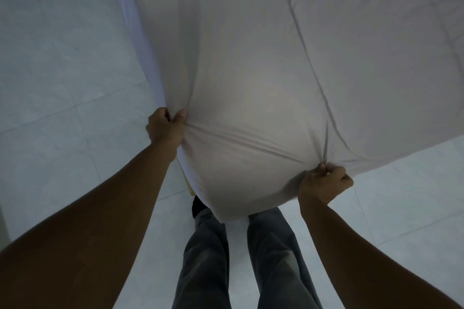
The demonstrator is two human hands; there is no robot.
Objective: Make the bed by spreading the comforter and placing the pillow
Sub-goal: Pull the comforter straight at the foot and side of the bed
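Note:
A pale grey-white comforter (263, 57) with stitched quilting lines covers the bed and fills the upper right of the head view. Its near corner hangs down in front of my legs. My left hand (165, 126) pinches the comforter's left edge near that corner. My right hand (324, 184) pinches a fold on its near edge. The cloth between the two hands is pulled into taut creases. A white sheet edge (130, 15) shows along the bed's left side under the comforter. No pillow is in view.
Pale tiled floor (57, 63) lies left of the bed and at the lower right. My legs in grey trousers (206, 258) stand right at the bed's corner, one dark shoe (198, 206) showing. A sliver of yellowish bed frame (185, 180) shows below my left hand.

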